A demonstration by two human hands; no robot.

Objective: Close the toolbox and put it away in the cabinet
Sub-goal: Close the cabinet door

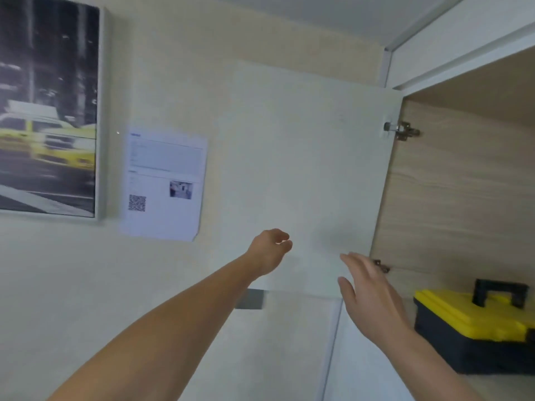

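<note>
The toolbox [474, 328], dark with a yellow lid and a black handle, sits shut on the shelf inside the wall cabinet [451, 198] at the lower right. The white cabinet door [304, 169] stands swung open to the left, flat toward the wall. My left hand [270, 250] reaches up to the door's lower part, fingers curled against its left edge. My right hand [367, 296] is raised by the door's bottom right corner, fingers spread, holding nothing. Neither hand touches the toolbox.
A framed picture of yellow taxis [49, 111] hangs on the wall at the left. A printed sheet with a QR code [165, 183] is stuck beside it. Two metal hinges [402, 130] join the door to the cabinet's wooden side. A lower white cabinet front [289, 357] lies beneath.
</note>
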